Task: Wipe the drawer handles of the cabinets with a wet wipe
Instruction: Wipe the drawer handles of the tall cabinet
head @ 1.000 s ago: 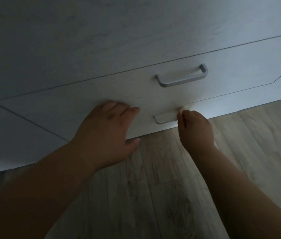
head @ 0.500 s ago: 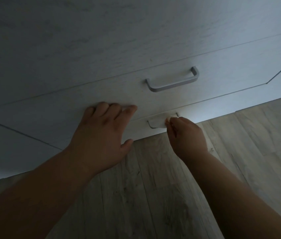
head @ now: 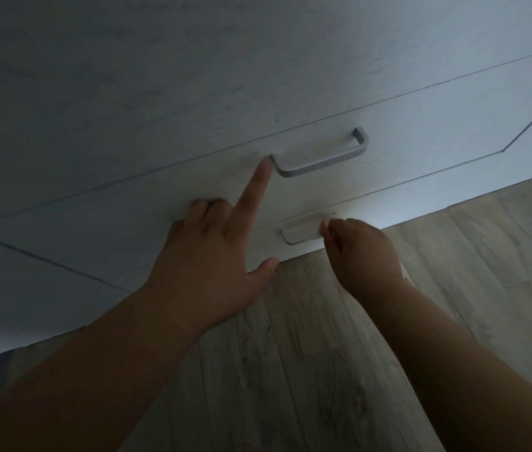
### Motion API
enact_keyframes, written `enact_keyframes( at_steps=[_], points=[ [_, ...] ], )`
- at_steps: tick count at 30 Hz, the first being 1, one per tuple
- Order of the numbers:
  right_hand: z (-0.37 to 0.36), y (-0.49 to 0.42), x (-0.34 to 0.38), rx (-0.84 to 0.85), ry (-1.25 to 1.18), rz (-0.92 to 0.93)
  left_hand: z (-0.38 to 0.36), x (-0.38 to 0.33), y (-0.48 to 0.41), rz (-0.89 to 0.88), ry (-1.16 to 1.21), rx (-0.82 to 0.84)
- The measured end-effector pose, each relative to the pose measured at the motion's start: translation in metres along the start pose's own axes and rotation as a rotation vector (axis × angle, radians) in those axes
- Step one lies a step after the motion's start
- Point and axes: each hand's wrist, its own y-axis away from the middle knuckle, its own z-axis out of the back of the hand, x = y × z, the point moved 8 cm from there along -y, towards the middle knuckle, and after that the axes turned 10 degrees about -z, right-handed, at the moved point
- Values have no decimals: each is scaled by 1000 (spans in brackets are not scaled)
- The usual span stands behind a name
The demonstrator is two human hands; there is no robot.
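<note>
Low down, the right hand [head: 362,252] is pinching a small wad of wet wipe [head: 326,222] between thumb and curled fingers. It is pressing the wipe against the right end of the lower drawer handle [head: 295,235], which is sitting at about 5 o'clock from the frame's centre. Only a pale scrap of the wipe is showing past the fingertips. The rest is lying hidden inside the hand, and the handle's right post is being covered too.

The left hand [head: 212,256] is holding nothing. Its index finger [head: 255,194] is stretching straight toward 1 o'clock, with the tip lying just beside the left end of the upper drawer handle [head: 320,159]; whether it is touching the bar is hard to tell. Its other fingers are bending against the upper drawer front [head: 421,132], and its thumb is spreading toward 3 o'clock, near the cabinet's bottom edge.

Between the two hands, the left part of the lower handle is lying bare. The upper handle is standing free along its whole bar, with open panel at 3 o'clock of it. The wooden floor [head: 486,256] is running from the cabinet's foot toward 6 o'clock, lying open on both sides of the forearms.

Dim light is leaving the seams between drawer fronts as thin lines only. The cabinet [head: 127,76] is being cut off at 12, 9 and 3 o'clock.
</note>
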Motion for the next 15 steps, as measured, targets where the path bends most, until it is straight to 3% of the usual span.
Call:
enact_keyframes(
  at_steps=[11, 15],
  points=[
    [1, 2, -7, -18, -15, -31, 21, -10, -2, -32, 49, 43],
    [-8, 14, 16, 15, -69, 49, 20, -11, -2, -54, 14, 15]
  ],
)
